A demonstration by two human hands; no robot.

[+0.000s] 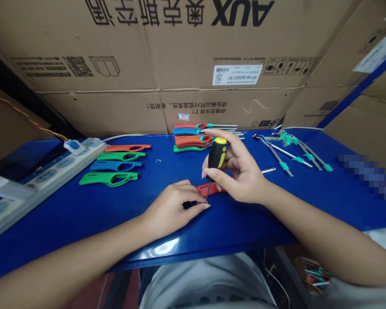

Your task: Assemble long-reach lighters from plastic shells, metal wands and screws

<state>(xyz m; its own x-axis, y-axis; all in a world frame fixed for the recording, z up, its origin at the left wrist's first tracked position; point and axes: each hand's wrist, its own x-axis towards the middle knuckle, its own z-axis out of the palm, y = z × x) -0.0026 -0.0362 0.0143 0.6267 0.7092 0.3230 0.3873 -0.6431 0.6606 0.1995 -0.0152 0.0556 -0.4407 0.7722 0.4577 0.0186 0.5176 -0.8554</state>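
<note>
My right hand (pixel 239 171) is closed round the black and yellow handle of a screwdriver (pixel 217 154). The screwdriver stands nearly upright, its thin shaft pointing down at a red gas lighter (pixel 203 189) lying on the blue table. My left hand (pixel 173 208) is closed on the left end of this lighter, thumb and fingers beside the screwdriver's tip. The fingers hide that end and the exact contact of the tip. My right hand covers the lighter's middle; a metal tube (pixel 269 170) shows on its far side.
Several lighter casings (pixel 111 178) lie at left beside a white power strip (pixel 48 182). Behind my hands, several lighters with metal tubes (pixel 193 140) are stacked. Metal tubes with teal parts (pixel 289 139) lie at right. A large cardboard box (pixel 180 51) walls off the table's back.
</note>
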